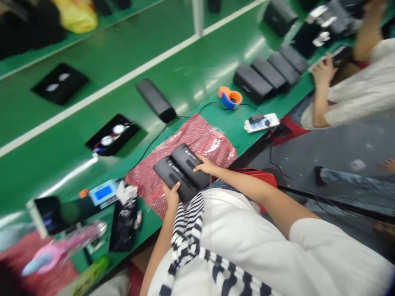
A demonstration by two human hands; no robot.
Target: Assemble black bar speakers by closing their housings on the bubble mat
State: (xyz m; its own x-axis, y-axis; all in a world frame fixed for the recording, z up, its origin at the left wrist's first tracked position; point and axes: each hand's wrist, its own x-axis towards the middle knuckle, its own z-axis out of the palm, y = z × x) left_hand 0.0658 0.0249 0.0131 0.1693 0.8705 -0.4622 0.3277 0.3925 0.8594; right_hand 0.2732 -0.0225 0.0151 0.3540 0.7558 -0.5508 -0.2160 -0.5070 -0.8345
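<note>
Two dark speakers, long boxes with a strip of ports or buttons, lie side by side over pink bubble wrap (200, 131) close to my waist. My left hand (171, 196) grips the near end of the left speaker (173, 174), thumb on top. Around the outer side of the right speaker (187, 161) my right hand (205, 165) is closed, its thumb on the upper face. The fingers under both speakers are hidden. A black cable (151, 142) runs across the bench behind the wrap.
Another speaker (156, 100) and an opened housing with white discs (112, 135) lie beyond. Rightward are a tape roll (231, 98), a power strip (262, 123), several grey speakers (268, 76) and another person's hand (324, 72). A blue-screened device (104, 193) sits left.
</note>
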